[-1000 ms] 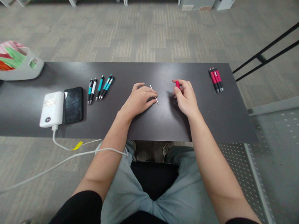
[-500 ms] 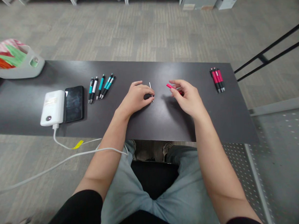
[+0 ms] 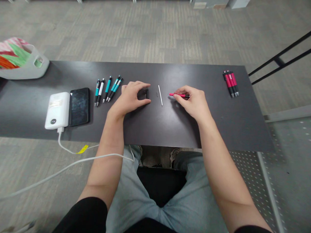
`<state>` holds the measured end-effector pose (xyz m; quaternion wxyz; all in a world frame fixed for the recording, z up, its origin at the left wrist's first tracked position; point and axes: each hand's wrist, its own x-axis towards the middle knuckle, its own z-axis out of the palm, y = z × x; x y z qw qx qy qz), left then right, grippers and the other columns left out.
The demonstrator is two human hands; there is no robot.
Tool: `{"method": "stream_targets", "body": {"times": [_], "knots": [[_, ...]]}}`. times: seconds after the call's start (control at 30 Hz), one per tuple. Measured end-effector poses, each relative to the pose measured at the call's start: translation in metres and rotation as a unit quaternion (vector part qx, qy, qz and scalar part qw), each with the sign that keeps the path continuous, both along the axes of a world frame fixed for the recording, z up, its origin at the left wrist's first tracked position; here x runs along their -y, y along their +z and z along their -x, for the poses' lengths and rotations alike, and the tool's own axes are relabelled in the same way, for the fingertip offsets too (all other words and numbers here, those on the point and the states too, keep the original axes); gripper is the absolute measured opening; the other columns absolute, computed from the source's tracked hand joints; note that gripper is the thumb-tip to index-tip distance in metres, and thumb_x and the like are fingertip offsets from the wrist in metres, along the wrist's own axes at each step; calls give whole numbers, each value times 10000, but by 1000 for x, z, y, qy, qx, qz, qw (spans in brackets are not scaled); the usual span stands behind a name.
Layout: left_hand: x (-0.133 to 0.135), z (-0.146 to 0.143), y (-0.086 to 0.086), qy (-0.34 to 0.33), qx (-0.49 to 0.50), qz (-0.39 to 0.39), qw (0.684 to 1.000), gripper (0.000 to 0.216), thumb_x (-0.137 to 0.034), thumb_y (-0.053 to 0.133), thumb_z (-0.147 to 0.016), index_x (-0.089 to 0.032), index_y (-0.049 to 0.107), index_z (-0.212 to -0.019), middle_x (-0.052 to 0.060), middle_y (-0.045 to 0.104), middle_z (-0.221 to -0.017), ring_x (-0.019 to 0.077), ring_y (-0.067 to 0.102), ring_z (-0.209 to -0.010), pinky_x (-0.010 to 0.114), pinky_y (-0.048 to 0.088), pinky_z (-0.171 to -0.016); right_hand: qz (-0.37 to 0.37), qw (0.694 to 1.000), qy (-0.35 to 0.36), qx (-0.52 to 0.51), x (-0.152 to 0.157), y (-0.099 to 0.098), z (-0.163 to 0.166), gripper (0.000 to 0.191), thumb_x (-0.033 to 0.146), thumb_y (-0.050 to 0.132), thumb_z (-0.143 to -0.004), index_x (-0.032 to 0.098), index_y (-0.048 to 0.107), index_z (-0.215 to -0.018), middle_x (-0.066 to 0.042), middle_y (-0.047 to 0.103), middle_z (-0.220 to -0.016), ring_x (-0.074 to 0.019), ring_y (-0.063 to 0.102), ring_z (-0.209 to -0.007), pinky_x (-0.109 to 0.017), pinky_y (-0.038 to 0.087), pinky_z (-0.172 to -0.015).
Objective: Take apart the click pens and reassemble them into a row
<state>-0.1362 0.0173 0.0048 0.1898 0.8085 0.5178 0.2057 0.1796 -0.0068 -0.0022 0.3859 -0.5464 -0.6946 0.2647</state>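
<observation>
My left hand (image 3: 133, 97) rests over the table with thumb and fingers spread. A small black pen part (image 3: 147, 94) stands within its curve; whether the fingers touch it is hard to see. To the right lie a tiny dark spring (image 3: 157, 94) and a slim silvery pen refill (image 3: 160, 96). My right hand (image 3: 192, 100) pinches a red pen barrel (image 3: 179, 95), its red end pointing left toward the refill and its dark end against the fingers.
Several teal and white pens (image 3: 107, 89) lie left of my left hand. Beyond them are a black phone (image 3: 79, 106) and a white power bank (image 3: 57, 109) with a cable. Several red pens (image 3: 231, 84) lie at right. A white basket (image 3: 38, 71) sits at the far left.
My left hand has opened and shifted left, leaving the refill and spring lying on the table. My right hand has lowered slightly, and the red barrel has turned nearly level.
</observation>
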Motion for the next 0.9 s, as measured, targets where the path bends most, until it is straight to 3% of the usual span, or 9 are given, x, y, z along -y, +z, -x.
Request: {"method": "stream_targets", "body": {"times": [0.2,0.47,0.9], "knots": [[-4,-10,-11,-4,45,0,999,523,-339,893,-945,-321,790,-1458,90,843,-1501,377,751,-1405,578,477,-1287,-5,1000,-8,25,-5,-6,1,74,354,876,-965,291,838,-958,-68,906,-1015,-326,829,-924,-499,688,-938],[-3,-21,-8,-20,41,3,999,480,-351,909,-943,-330,802,-1411,75,830,-1524,371,728,-1446,578,481,-1282,-29,999,-11,28,-5,-4,3,39,312,858,-955,277,847,-942,-82,868,-981,-288,757,-826,-469,644,-838],[0,-19,-5,-12,73,-1,997,493,-396,934,-920,-271,821,-1384,96,830,-1469,351,763,-1361,520,533,-1242,-31,999,-30,5,-1,1,3,79,368,830,-961,289,836,-964,-62,869,-974,-273,744,-801,-467,657,-838]]}}
